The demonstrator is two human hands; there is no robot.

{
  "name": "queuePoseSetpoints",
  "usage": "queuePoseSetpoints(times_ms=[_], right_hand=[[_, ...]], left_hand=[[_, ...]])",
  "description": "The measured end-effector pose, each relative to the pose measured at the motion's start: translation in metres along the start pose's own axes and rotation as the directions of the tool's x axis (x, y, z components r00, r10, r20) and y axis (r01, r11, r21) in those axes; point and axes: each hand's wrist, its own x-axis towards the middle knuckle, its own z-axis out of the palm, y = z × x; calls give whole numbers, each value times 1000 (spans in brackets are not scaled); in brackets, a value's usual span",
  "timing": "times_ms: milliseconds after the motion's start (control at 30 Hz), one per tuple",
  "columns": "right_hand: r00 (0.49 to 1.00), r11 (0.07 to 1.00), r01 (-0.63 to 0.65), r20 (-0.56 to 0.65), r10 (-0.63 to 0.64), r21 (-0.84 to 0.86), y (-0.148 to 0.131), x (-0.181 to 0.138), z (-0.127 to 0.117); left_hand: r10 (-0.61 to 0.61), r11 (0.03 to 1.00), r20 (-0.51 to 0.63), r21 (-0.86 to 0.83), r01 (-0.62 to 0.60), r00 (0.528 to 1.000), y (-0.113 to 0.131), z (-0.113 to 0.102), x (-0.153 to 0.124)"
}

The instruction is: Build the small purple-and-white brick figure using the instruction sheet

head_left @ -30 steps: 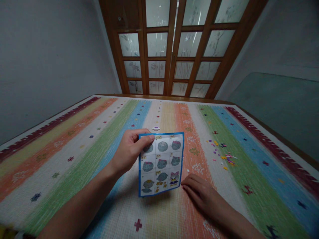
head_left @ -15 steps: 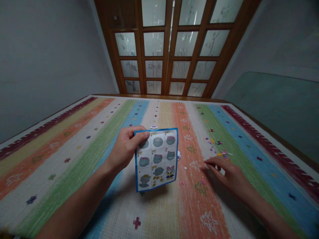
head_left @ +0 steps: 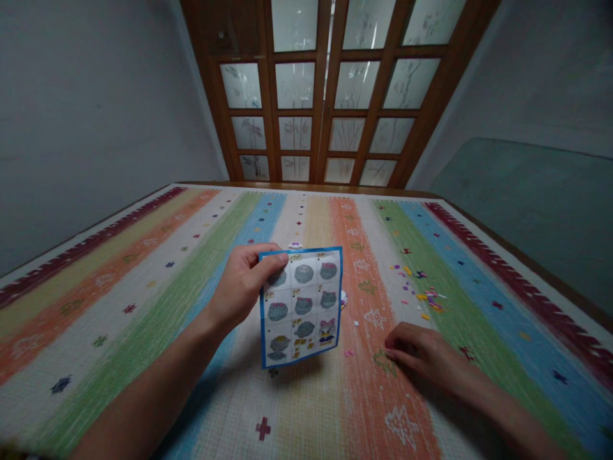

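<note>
Pinched at its upper left corner, a blue-edged instruction sheet (head_left: 301,306) stands tilted up in my left hand (head_left: 249,275). Its grid shows building steps and a finished figure with a pink bow. My right hand (head_left: 426,354) is low over the orange stripe, thumb and fingertips closed together at the tablecloth; whatever is between them is hidden. Left of it lie a small pink piece (head_left: 348,352) and a white piece (head_left: 356,324). Partly behind the sheet are a white and purple piece (head_left: 295,245) and another white assembled part (head_left: 343,299).
Several loose small bricks (head_left: 431,299) in yellow, pink, purple and dark colours lie scattered right of centre, beyond my right hand. A striped tablecloth (head_left: 306,415) covers the table. Wooden glazed doors (head_left: 320,115) stand behind the table's far edge.
My right hand has moved toward me, away from the scattered bricks. Its fingertips now cover the spot where a small pink piece lay. My left hand and the sheet have hardly moved.
</note>
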Motion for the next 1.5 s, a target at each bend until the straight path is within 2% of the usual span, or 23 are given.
queuePoseSetpoints(times_ms=[267,500,767,1000,1167,1500], right_hand=[[999,999,44,-5,-44,9,1,-5,7],[990,998,61,-126,-64,-26,-5,-12,11],[984,996,82,-162,-76,34,-17,12,0],[982,992,129,-137,-129,-10,-14,35,2],[986,995,102,-133,-103,-16,-5,38,7],[980,992,124,-157,-123,-1,-3,37,10]], left_hand=[[-1,1000,15,-20,2,1000,-2,1,0],[-9,1000,13,-8,9,1000,0,3,-1],[-32,999,-6,36,32,999,-1,2,-1],[-34,999,2,14,34,999,0,2,-1],[-25,1000,8,18,25,1000,-1,2,-1],[-24,999,5,32,23,1000,-1,1,-2]])
